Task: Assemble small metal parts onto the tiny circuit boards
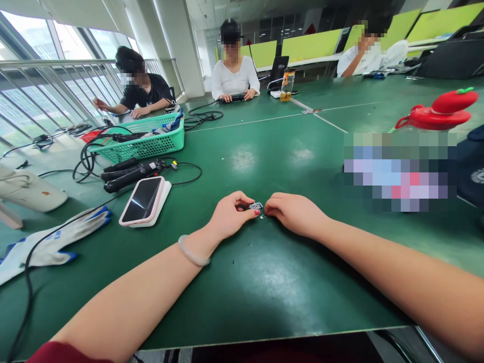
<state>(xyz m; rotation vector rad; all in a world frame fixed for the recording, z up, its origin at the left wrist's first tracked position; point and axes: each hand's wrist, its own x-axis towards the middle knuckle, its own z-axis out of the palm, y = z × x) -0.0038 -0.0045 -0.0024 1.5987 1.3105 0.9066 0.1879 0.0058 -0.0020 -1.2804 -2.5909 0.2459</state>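
Observation:
Near the middle of the green table (264, 272), my left hand (233, 214) pinches a small patterned piece (256, 205) between thumb and fingers. My right hand (289, 212) is just to the right of it, its fingers curled and pressed together; whatever they hold is hidden or too small to name. Between the fingertips, below the patterned piece, a tiny pale bit (262, 216) shows. The two hands are close together but apart.
To the left lie a phone (142, 200), black handheld devices (132, 174) with cables, a glove (56, 239) and a green basket (143, 143). A red-lidded bottle (434, 116) stands at right. Three people sit around the table's far side. An orange-strapped bottle (287, 85) stands farther back.

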